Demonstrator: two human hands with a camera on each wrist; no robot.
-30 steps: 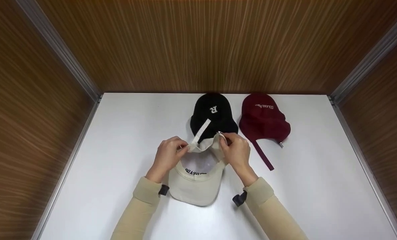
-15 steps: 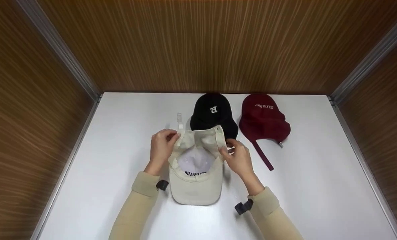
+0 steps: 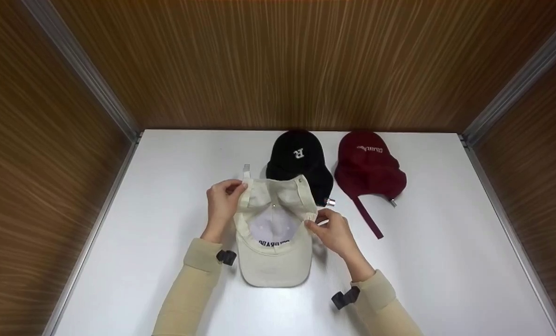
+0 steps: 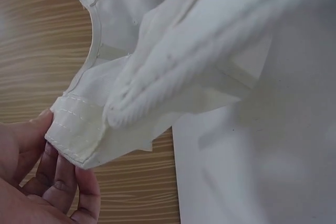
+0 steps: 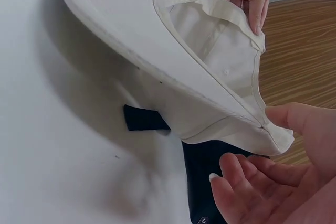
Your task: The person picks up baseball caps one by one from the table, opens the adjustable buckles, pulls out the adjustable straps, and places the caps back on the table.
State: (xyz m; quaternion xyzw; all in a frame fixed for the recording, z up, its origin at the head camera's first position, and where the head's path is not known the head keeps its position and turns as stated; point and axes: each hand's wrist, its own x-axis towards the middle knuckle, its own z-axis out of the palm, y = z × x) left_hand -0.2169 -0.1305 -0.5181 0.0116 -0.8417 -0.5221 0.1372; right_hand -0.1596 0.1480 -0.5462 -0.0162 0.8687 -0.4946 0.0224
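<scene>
A cream baseball cap (image 3: pixel 275 268) lies with its hollow side up and its brim towards me; dark lettering shows through near the brim. My left hand (image 3: pixel 221 204) pinches the left end of its back opening, beside the upright strap (image 3: pixel 246 171). In the left wrist view, thumb and fingers hold the stitched band (image 4: pixel 79 127). On the opposite side, my right hand (image 3: pixel 336 232) holds the cap's edge, thumb inside and fingers beneath it in the right wrist view. The snap end of the opening stands up at the back.
Behind the cream cap sits a black cap (image 3: pixel 300 156) with a white R, partly covered by it; its metal clasp (image 3: pixel 330 202) shows. A dark red cap (image 3: pixel 370 163) with a loose strap (image 3: pixel 368 218) lies to the right. Wood-grain panels (image 3: pixel 301 65) border the white table (image 3: pixel 175 163).
The back of the cream cap has been spread open and its strap has swung left, upright. My left hand has shifted left; my right hand has slid down the cap's right side.
</scene>
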